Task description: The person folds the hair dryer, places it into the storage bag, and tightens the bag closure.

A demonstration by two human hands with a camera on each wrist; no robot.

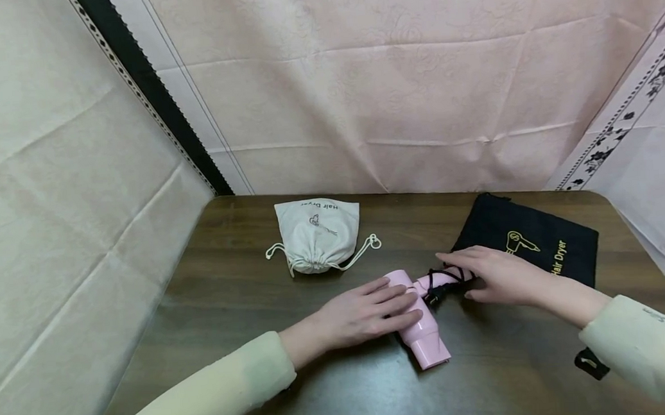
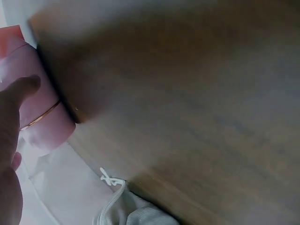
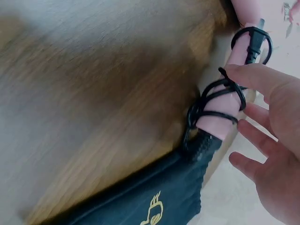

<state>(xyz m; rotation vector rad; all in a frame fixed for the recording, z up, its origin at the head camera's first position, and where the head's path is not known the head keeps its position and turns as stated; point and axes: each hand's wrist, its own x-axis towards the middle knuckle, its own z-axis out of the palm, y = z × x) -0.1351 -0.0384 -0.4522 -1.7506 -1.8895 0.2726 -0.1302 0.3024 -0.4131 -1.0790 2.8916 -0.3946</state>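
A pink hair dryer (image 1: 425,339) lies on the table between the two hands, its barrel pointing toward the near edge. My left hand (image 1: 363,314) holds the barrel from above, fingers laid across it; the left wrist view shows a digit on the pink barrel (image 2: 42,93). The black cord (image 3: 218,101) is looped round the handle (image 3: 218,117), with the plug (image 3: 255,42) tucked along it. My right hand (image 1: 496,276) is at the handle's end, fingers spread and extended, one fingertip at the cord. The black drawstring pouch (image 1: 571,223), printed "Hair Dryer", lies beside the right hand, partly hidden by it.
A white drawstring pouch (image 1: 319,234) with a hair dryer print lies at the back of the brown table (image 1: 212,306). A small black item (image 1: 591,363) sticks out by the right sleeve. Pale cloth hangs (image 1: 394,100) behind and on both sides.
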